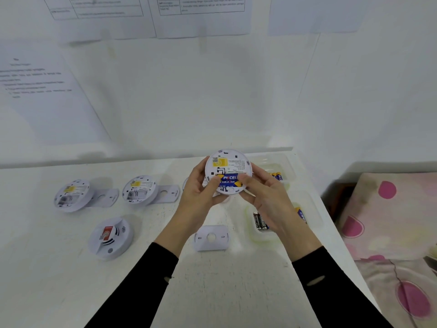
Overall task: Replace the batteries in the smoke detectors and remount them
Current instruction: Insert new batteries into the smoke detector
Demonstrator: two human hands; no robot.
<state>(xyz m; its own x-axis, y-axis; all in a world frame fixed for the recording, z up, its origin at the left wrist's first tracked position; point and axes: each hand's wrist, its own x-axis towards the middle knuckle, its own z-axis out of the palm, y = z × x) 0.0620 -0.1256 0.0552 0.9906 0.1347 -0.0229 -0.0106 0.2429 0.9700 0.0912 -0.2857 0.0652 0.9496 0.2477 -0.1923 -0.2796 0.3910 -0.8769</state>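
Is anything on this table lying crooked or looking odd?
Nothing looks damaged or spilled. Two smoke detectors lie back-up with empty battery bays, each tilted on the edge of its mounting plate rather than flat. That seems mid-job, not a fault. The held detector already shows blue batteries.

Both arms reached forward from 6 o'clock, black sleeves drawn down to the wrists, forearms angled inward toward 12 o'clock. Left hand raised, palm turned toward 3 o'clock, fingers curled round the 9 o'clock rim of a held smoke detector, thumb pressed on its face. Right hand opposite at 3 o'clock, back of hand upward, fingers wrapped under the rim, thumb laid across the blue battery.
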